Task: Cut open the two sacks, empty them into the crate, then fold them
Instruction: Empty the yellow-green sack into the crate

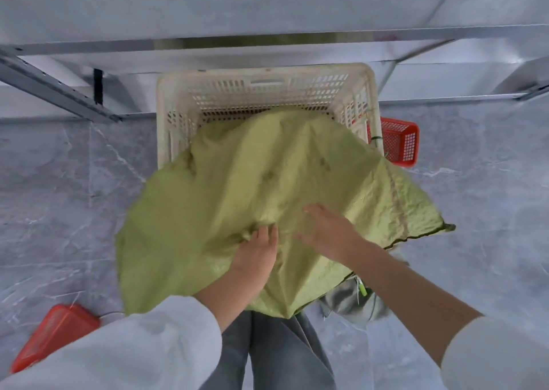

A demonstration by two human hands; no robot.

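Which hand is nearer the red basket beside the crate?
Right. The right hand rests on the sack, toward the basket; the left hand grips the sack farther left, away from it.

Yellow-green sack (267, 187), cream crate (264, 76) — red baskets (401, 143), grey-veined floor (59, 181).

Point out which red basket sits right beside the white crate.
The red basket at upper right, beside the white crate at its right wall. The other red one lies at lower left, by the left sleeve, far from the crate.
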